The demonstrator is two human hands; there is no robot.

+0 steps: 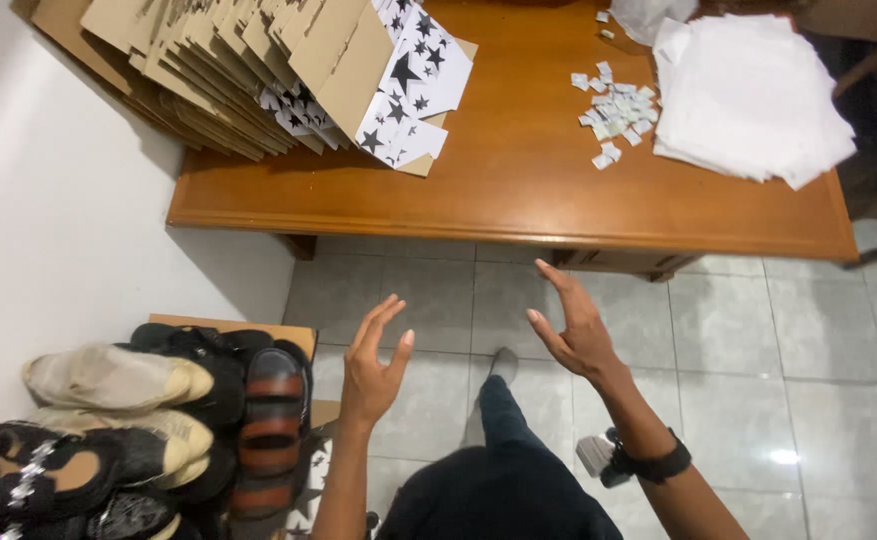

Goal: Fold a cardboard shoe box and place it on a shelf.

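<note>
From the head camera, both hands hang in the air over the tiled floor [738, 340], empty and spread, palms turned toward each other. The left hand [373, 365] has its fingers loose and slightly curled, grasping nothing. The right hand [573, 335] is likewise released, fingers stretched upward, with a dark band [658, 465] on its wrist.

Nearest to the left hand, down and to its left, lies a heap of shoes [128, 430]: pale slip-ons, black pairs and a red-and-black sandal [273, 420], piled against the white wall. They are near the hand but apart from it.

Beyond both hands stands a wooden table [518, 190], its front edge just above the right hand's fingertips in the picture, not touched. On it, far up and left of the hands, sits a stack of flattened cardboard boxes [218, 70] with star-printed white sheets [413, 85] tucked among them. Up and right of the right hand lie small white paper tabs [618, 110] in a scatter, just beside a pile of white tissue paper [748, 95].
</note>
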